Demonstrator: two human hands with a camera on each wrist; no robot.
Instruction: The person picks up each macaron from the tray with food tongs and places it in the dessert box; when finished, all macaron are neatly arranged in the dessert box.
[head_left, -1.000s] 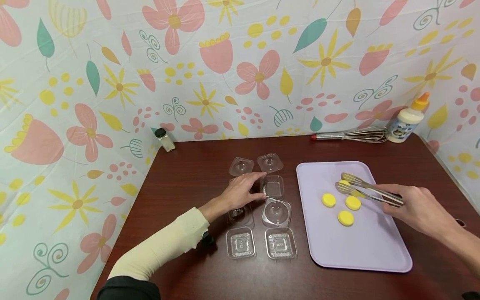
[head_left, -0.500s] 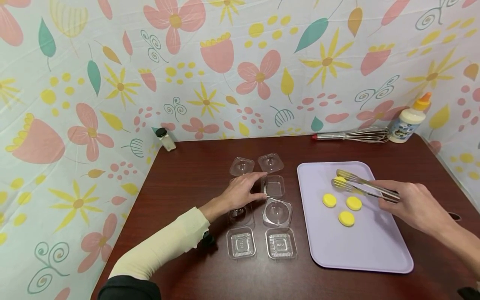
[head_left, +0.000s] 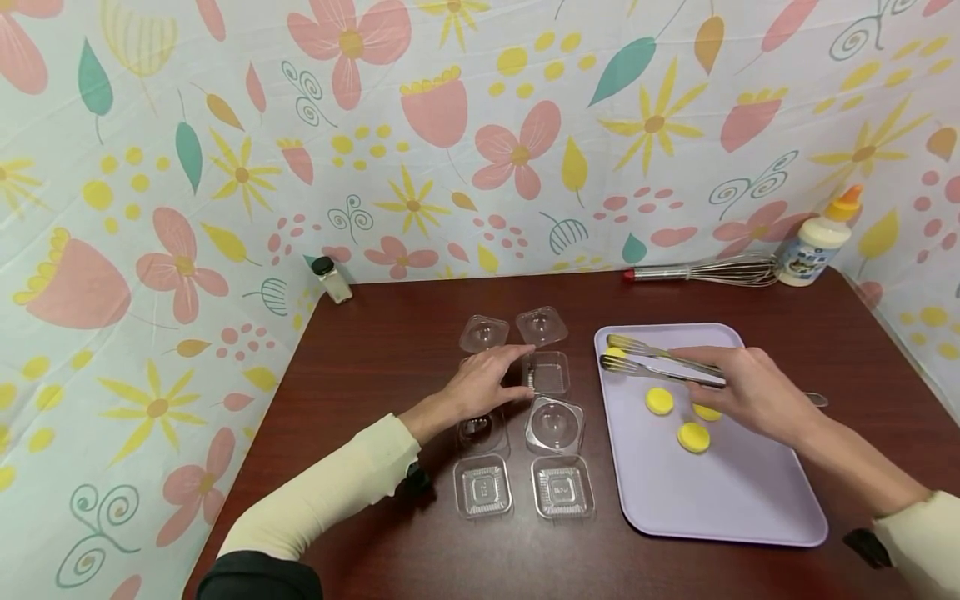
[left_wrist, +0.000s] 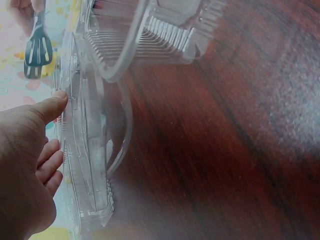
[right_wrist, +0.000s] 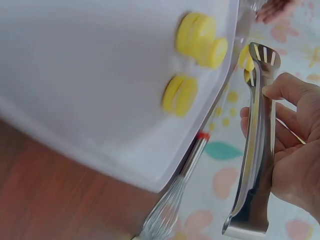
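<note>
My right hand (head_left: 757,396) grips metal tongs (head_left: 675,377) whose slotted tips pinch a yellow macaron (right_wrist: 245,58) over the tray's back-left corner. Below on the lilac tray (head_left: 720,500) lie a macaron (head_left: 659,401), another (head_left: 693,437) and a third partly hidden by the right hand. With thumb and fingers spread, my left hand (head_left: 487,379) reaches to the left edge of a clear plastic box (head_left: 547,375). In the left wrist view its thumb (left_wrist: 56,104) touches the clear plastic rim and its other fingers curl loosely.
Other clear boxes stand around the left hand, including a front-left base (head_left: 482,486) and a front-right base (head_left: 562,486); a raised lid (head_left: 542,325) is at the back. A whisk (head_left: 705,271), a squeeze bottle (head_left: 813,242) and a small black-capped jar (head_left: 332,279) line the wall.
My right hand has carried the tongs and the pinched macaron leftward across the tray toward the boxes. The left hand has stayed in place.
</note>
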